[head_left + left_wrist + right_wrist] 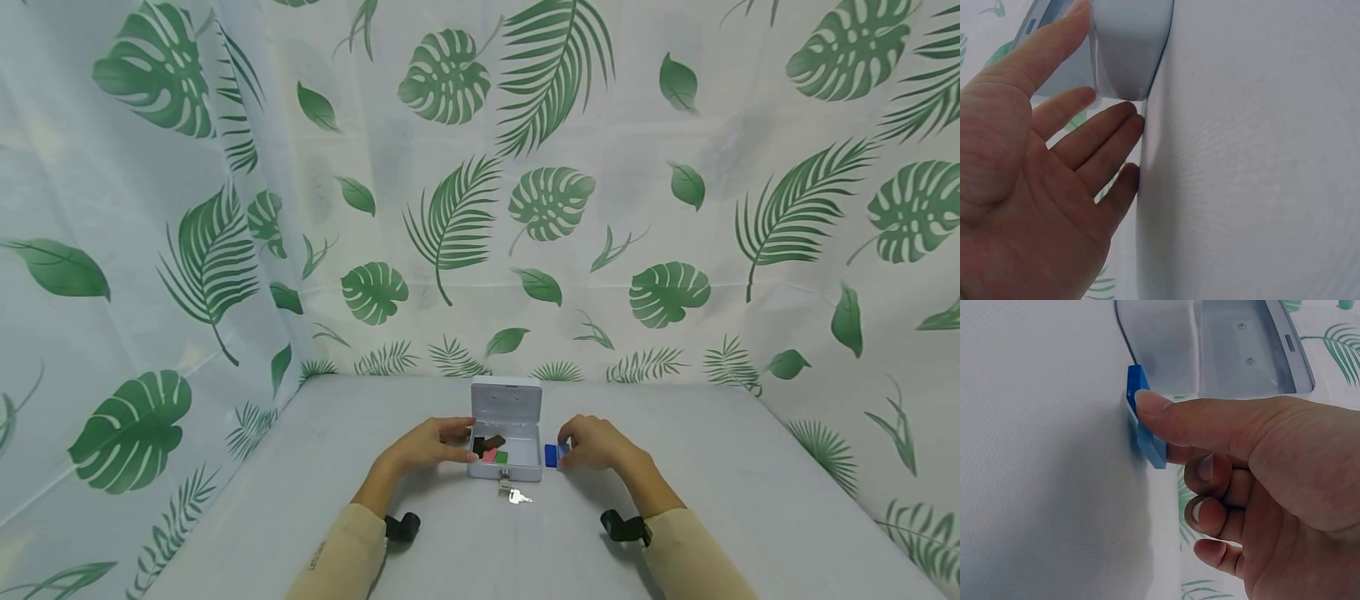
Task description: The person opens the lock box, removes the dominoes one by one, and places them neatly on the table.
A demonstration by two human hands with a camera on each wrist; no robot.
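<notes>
A light grey metal cash box [528, 450] stands on the table with its lid [506, 406] raised. Several small flat pieces lie in its left part: a black piece [478, 447], a brown piece [494, 441], a pink piece [489, 456] and a green piece [502, 457]. My left hand [426, 444] touches the box's left side, its thumb on the rim and its fingers extended. Right of the box, my right hand [597, 443] pinches a light blue block [1152, 447] between thumb and index finger. A dark blue block [551, 456] stands close beside it, by the box's right wall.
A small bunch of keys [518, 496] hangs from the lock [504, 474] and lies on the tabletop in front of the box. The white-covered table [495, 558] meets leaf-patterned curtains [585, 333] at the back and sides.
</notes>
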